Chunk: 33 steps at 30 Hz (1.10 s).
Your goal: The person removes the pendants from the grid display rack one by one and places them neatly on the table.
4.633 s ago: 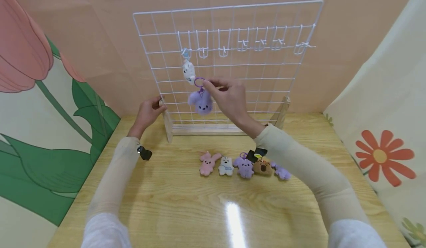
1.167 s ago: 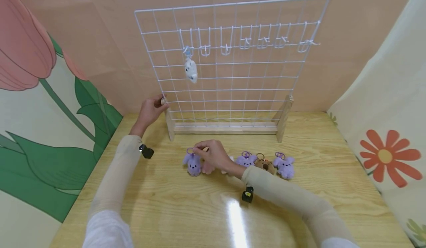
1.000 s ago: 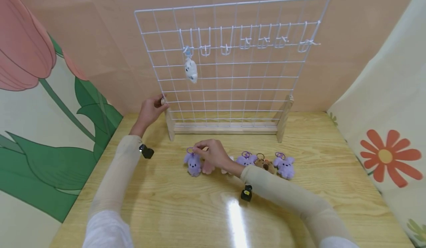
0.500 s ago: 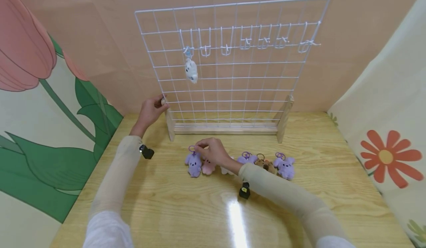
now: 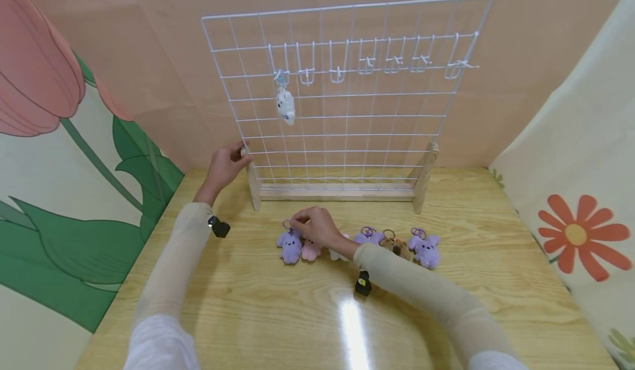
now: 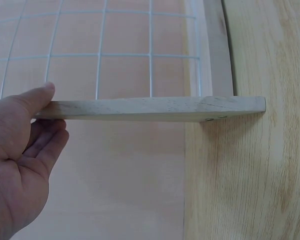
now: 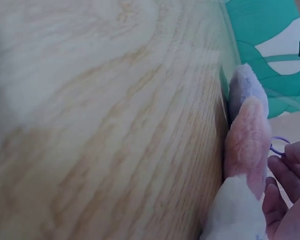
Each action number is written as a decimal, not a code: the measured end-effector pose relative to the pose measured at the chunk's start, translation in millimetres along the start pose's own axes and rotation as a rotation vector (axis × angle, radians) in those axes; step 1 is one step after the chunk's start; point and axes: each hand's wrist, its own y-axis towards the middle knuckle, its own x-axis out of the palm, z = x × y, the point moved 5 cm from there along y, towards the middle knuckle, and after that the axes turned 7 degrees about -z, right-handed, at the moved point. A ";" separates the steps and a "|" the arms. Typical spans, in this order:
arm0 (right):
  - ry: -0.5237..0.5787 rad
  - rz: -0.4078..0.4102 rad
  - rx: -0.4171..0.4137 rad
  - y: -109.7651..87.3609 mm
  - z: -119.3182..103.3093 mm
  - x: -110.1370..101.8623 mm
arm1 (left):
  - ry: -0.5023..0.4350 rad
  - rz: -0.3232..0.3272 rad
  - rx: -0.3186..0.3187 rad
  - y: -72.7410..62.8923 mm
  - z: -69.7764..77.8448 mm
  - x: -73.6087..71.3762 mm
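Note:
My left hand [image 5: 225, 167] grips the top of the wooden side post [image 6: 155, 107] of the wire grid rack [image 5: 347, 116], thumb on one face and fingers on the other. With thumb and fingertips, my right hand [image 5: 317, 225] pinches the purple ring [image 7: 277, 145] of a purple plush keychain [image 5: 290, 248] at the left end of a row on the table. Beside it lies a pink plush keychain [image 7: 247, 140], partly behind the hand. A white plush keychain [image 7: 235, 212] is mostly covered by the right wrist.
Farther right lie another purple plush [image 5: 368, 237], a brown plush [image 5: 395, 248] and a purple plush [image 5: 424, 250]. One white plush keychain [image 5: 285, 105] hangs from the leftmost hook; several white hooks [image 5: 367, 65] on the grid bear nothing. A wooden crossbar [image 5: 337, 193] joins the posts.
Earlier, the right hand held the purple keychain up before the grid; now that keychain is down at the row's left end. Over the last second, hand and keychain shifted slightly right. The left hand stayed put.

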 end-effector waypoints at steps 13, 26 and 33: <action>-0.110 -0.015 0.019 4.4 7.2 2.9 | -0.011 0.009 0.009 1.6 -0.7 0.6; -0.072 -0.023 0.019 1.8 -2.3 -11.2 | -0.025 0.002 -0.005 1.0 -1.0 0.3; -0.030 0.013 -0.051 1.2 -25.7 -33.2 | -0.022 -0.008 -0.008 -0.7 -1.6 0.0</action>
